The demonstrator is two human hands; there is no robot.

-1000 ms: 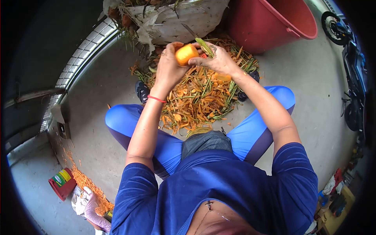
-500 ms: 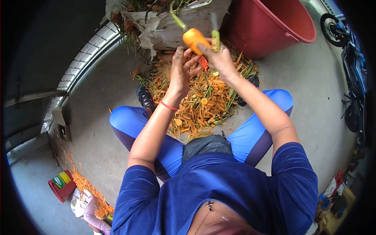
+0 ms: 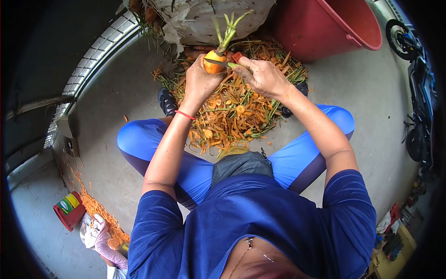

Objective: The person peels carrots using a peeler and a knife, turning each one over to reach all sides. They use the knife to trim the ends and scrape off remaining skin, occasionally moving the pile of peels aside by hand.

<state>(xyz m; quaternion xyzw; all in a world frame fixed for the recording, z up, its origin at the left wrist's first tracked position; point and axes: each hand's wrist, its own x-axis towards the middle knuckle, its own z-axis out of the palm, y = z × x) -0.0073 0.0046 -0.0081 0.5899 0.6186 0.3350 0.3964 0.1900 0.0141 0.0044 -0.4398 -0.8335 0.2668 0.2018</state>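
Observation:
My left hand (image 3: 200,83) is wrapped round a thick orange carrot (image 3: 213,68), held upright with its cut green stalks pointing up. In my right hand (image 3: 267,78) is a small knife (image 3: 217,62) with a greenish handle. Its dark blade lies across the upper part of the carrot, below the stalks. A red piece with slots (image 3: 237,56) sticks out beside my right fingers; what it belongs to is hidden. Under both hands spreads a heap of carrot peelings (image 3: 232,111) mixed with green stalks and round slices.
A large red bucket (image 3: 325,32) stands at the upper right, beside a torn whitish sack (image 3: 223,23). A motorbike (image 3: 418,88) is at the far right. At lower left are a small red bucket (image 3: 69,211) and orange shreds (image 3: 100,207) along the floor.
The carrot has passed from my right hand to my left and now stands upright. The knife blade has swung from pointing up to lying across the carrot.

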